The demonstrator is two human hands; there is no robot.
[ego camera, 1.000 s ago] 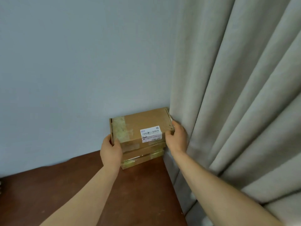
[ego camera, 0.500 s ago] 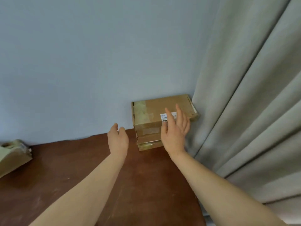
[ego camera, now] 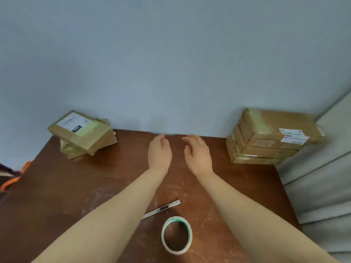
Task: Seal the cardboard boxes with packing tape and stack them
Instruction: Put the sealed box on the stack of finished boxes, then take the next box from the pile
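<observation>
A stack of taped cardboard boxes [ego camera: 269, 137] stands at the table's far right corner against the wall, white labels on the top ones. A second, untidy pile of boxes [ego camera: 83, 133] sits at the far left, its top box tilted. My left hand [ego camera: 159, 152] and my right hand [ego camera: 198, 154] hover side by side over the middle of the table, fingers relaxed, holding nothing. A roll of packing tape [ego camera: 176, 235] lies flat near the front edge, between my forearms. A slim metal utility knife [ego camera: 161, 209] lies just behind it.
The brown wooden table [ego camera: 57, 186] meets a pale blue wall at the back. A grey curtain [ego camera: 322, 186] hangs along the right edge. Something orange [ego camera: 15, 179] shows past the left edge.
My hands let go of the top box on the right stack and drew back to the table's middle. The view swung left and down, bringing in the left pile, tape and knife.
</observation>
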